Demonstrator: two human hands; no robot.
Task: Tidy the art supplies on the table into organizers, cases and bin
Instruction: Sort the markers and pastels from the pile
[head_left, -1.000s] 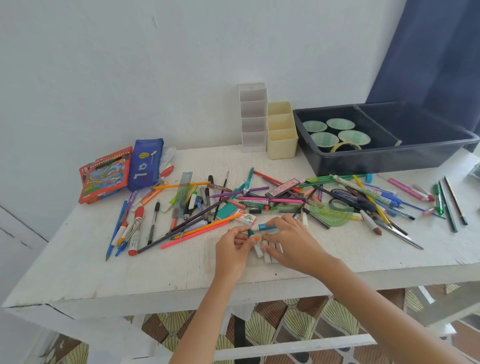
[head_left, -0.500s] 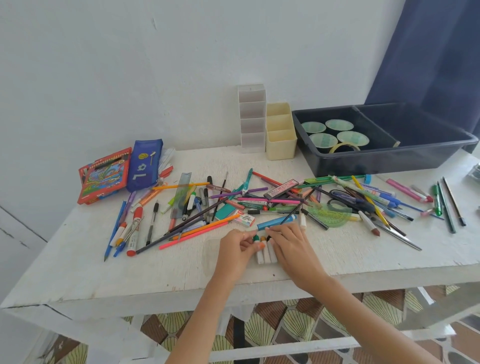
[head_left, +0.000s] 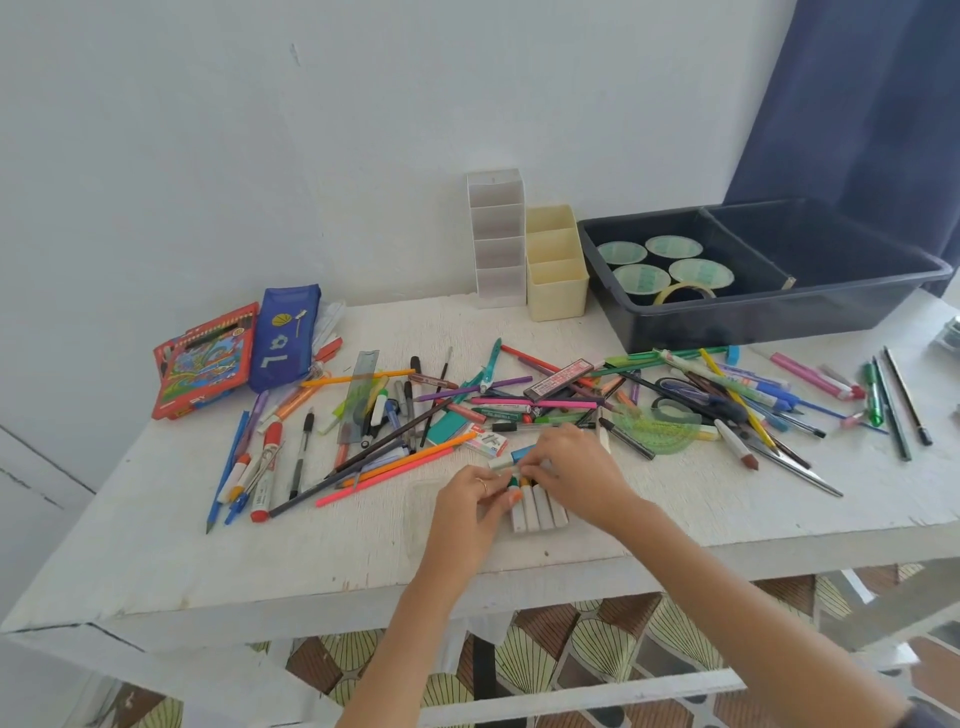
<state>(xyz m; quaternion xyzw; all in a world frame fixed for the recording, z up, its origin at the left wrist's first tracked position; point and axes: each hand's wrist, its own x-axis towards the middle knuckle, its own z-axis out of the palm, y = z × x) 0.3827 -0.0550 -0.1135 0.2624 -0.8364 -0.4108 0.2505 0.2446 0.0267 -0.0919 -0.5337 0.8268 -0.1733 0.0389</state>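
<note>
A row of short white markers (head_left: 540, 512) with coloured caps lies near the front of the white table (head_left: 156, 561). My left hand (head_left: 470, 506) holds the row's left end, fingers curled at the caps. My right hand (head_left: 576, 470) pinches a blue-capped marker (head_left: 511, 457) just above the row. Pens, pencils and markers (head_left: 415, 415) are scattered across the middle of the table. A white organizer (head_left: 498, 234), a cream organizer (head_left: 556, 265) and a dark bin (head_left: 753, 306) stand at the back.
A red coloured-pencil box (head_left: 202, 358) and a blue pencil case (head_left: 283, 338) lie at the back left. The bin holds several tape rolls (head_left: 675, 270). A green protractor (head_left: 660, 431) and scissors (head_left: 680, 395) sit right of my hands. More pens (head_left: 893, 400) lie at the far right.
Both hands slid slightly toward the front edge while lining up the white markers. The blue-capped marker went from my right hand to the table and is now pinched again above the row.
</note>
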